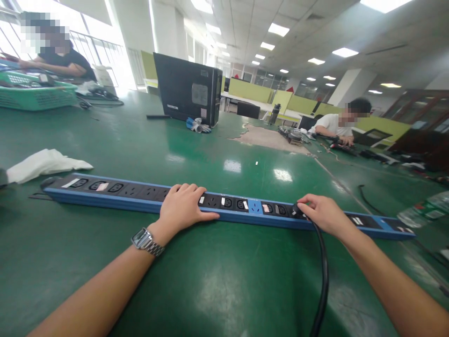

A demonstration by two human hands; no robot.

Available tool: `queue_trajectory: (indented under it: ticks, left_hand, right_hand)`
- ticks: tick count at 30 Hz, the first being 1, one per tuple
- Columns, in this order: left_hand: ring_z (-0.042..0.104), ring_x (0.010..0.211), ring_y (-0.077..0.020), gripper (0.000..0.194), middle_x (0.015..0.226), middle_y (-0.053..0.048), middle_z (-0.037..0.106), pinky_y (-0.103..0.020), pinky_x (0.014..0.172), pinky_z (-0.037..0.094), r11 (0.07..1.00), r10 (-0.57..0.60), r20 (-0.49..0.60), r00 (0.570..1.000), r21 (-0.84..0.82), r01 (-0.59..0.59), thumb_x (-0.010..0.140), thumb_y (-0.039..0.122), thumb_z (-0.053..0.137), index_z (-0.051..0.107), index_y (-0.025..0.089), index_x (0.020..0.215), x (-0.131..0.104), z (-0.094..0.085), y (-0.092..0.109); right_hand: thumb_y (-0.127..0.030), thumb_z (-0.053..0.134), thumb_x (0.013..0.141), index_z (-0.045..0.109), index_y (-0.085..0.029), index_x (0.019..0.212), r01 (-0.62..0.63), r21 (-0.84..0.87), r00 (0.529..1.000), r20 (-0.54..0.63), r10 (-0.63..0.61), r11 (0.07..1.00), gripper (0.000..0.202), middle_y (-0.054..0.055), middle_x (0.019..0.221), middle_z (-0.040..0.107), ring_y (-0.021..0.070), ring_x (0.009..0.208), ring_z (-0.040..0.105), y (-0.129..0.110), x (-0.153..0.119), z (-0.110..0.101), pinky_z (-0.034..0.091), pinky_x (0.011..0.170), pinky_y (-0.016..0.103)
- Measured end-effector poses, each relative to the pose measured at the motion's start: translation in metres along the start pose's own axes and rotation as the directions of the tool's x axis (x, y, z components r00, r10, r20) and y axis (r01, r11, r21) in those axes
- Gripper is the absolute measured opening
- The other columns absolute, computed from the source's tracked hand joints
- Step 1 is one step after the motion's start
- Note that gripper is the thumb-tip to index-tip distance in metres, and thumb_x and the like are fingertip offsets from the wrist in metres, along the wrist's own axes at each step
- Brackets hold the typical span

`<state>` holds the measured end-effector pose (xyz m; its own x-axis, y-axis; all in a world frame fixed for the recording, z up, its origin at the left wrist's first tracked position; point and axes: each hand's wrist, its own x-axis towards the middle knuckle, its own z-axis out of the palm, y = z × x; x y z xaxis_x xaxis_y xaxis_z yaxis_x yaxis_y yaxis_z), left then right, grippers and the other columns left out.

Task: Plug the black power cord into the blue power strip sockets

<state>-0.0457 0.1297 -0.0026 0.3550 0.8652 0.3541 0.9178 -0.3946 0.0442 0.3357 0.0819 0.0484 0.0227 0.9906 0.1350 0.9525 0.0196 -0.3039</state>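
A long blue and black power strip lies across the green table, its row of sockets facing up. My left hand is laid over its middle, fingers across the far edge and thumb along the near side, gripping it. To the right, my right hand pinches a black plug at one of the sockets. Whether the plug is fully seated cannot be made out. From under that hand a thick black cable runs down towards the near edge of the view.
A black computer case stands behind the strip, with gloves beside it. White cloth or paper lies left, a plastic bottle right. One person sits by a green basket; another works at the far right.
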Motion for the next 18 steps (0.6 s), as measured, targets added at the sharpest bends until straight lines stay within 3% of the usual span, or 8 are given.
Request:
queue_trajectory:
  ticks: [3,6,9,11,14,18]
  left_hand:
    - [0.058,0.097,-0.0318,0.080,0.099,-0.011,0.068,-0.045,0.090,0.037,1.000,0.002,-0.003,1.000,-0.003,-0.002,0.066,0.087,0.047,0.065,0.021,0.108,0.000,-0.001,0.001]
    - [0.058,0.096,-0.0317,0.079,0.099,-0.011,0.068,-0.045,0.091,0.037,1.000,-0.012,0.000,1.000,-0.017,0.012,0.064,0.086,0.050,0.066,0.021,0.107,-0.001,-0.001,0.002]
    - [0.058,0.097,-0.0321,0.079,0.098,-0.011,0.068,-0.045,0.091,0.037,1.000,-0.006,-0.012,1.000,-0.028,0.006,0.063,0.085,0.052,0.066,0.021,0.106,-0.001,-0.001,0.002]
    - [0.059,0.097,-0.0320,0.078,0.098,-0.011,0.067,-0.045,0.091,0.037,1.000,0.000,-0.025,1.000,-0.024,0.000,0.063,0.085,0.052,0.066,0.021,0.106,-0.001,0.000,0.002]
    - [0.059,0.096,-0.0314,0.076,0.096,-0.011,0.067,-0.044,0.091,0.037,1.000,-0.004,-0.041,0.999,-0.020,0.004,0.062,0.085,0.054,0.066,0.021,0.104,-0.002,0.001,0.002]
    - [0.059,0.096,-0.0307,0.073,0.096,-0.010,0.067,-0.044,0.091,0.037,1.000,-0.006,-0.050,0.999,-0.019,0.005,0.062,0.082,0.059,0.066,0.021,0.103,-0.004,0.003,0.002]
  right_hand:
    - [-0.043,0.048,0.083,0.071,-0.019,0.090,0.012,-0.030,0.999,-0.039,-0.013,0.999,0.034,0.001,0.058,0.064,0.0191,0.057,0.058,0.002,-0.006,0.001,0.039,0.059,0.030]
    - [-0.044,0.051,0.080,0.071,-0.020,0.084,0.014,-0.019,0.991,-0.136,-0.016,1.000,0.032,0.002,0.059,0.065,0.0190,0.056,0.058,-0.011,-0.006,-0.017,0.040,0.057,0.030]
    - [-0.044,0.054,0.078,0.071,-0.018,0.086,-0.021,0.126,0.959,-0.277,0.055,0.992,0.033,0.003,0.059,0.065,0.0169,0.050,0.056,-0.055,0.001,-0.041,0.037,0.050,0.028]
    - [-0.043,0.055,0.078,0.072,-0.017,0.086,0.014,0.193,0.978,-0.205,0.026,0.981,0.032,0.001,0.054,0.062,0.0153,0.046,0.053,-0.097,0.006,-0.042,0.034,0.047,0.026]
    - [-0.032,0.055,0.079,0.071,-0.018,0.078,0.164,0.179,0.987,-0.036,-0.160,0.970,0.022,0.002,0.064,0.067,0.0141,0.057,0.056,-0.159,0.018,-0.012,0.037,0.054,0.024]
    - [-0.027,0.054,0.078,0.072,-0.018,0.079,0.177,0.143,0.979,0.076,-0.189,0.974,0.021,0.004,0.072,0.070,0.0147,0.066,0.059,-0.207,0.037,0.044,0.039,0.059,0.024]
